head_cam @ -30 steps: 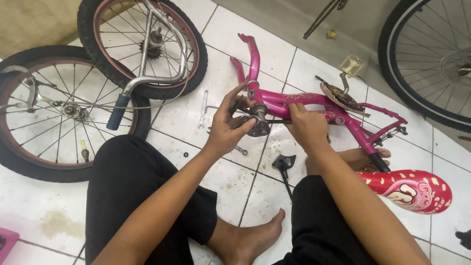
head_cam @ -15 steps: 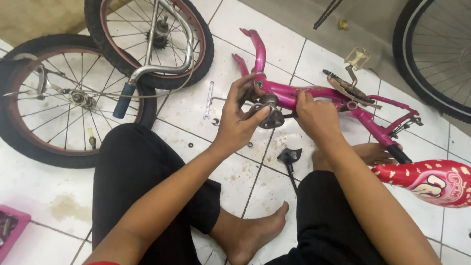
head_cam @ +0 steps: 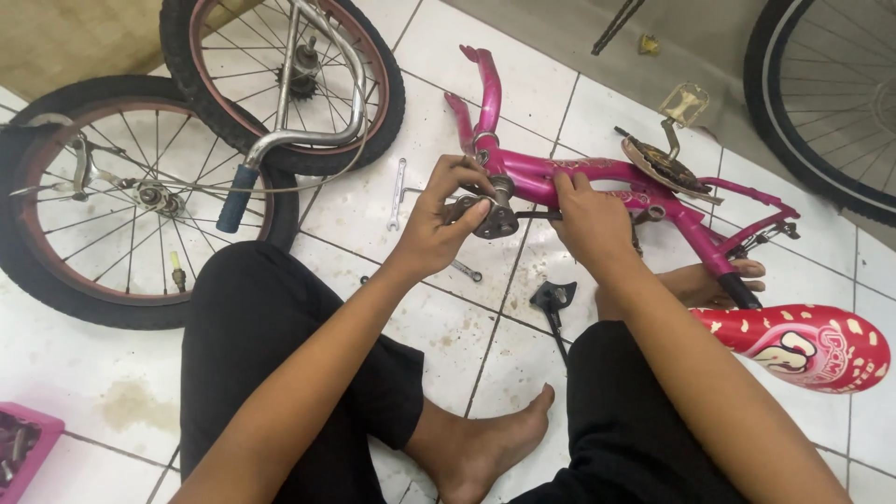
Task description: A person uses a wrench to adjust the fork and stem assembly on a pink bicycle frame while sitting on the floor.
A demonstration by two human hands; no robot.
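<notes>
The person sits on the white tiled floor (head_cam: 84,373) with a small pink metal bicycle frame (head_cam: 597,177) lying on its side across the tiles in front of the knees. The left hand (head_cam: 439,224) closes its grip on the dark round metal bearing part (head_cam: 495,219) at the frame's bottom bracket, fingertips and thumb pinching it. The right hand (head_cam: 588,219) presses down on the frame's main tube just beside that part, fingers curled over the tube and grasping it.

Near the left hand a silver flat wrench (head_cam: 399,191) lies on the tiles. A black pedal crank (head_cam: 553,299) rests between the knees. The red-and-white padded saddle (head_cam: 803,345) lies by the right knee. Two spoked wheels with black tyres (head_cam: 121,196) and a chrome handlebar with blue grip (head_cam: 280,140) lie toward the floor's far left part. A pink plastic tray (head_cam: 23,448) sits at the near left.
</notes>
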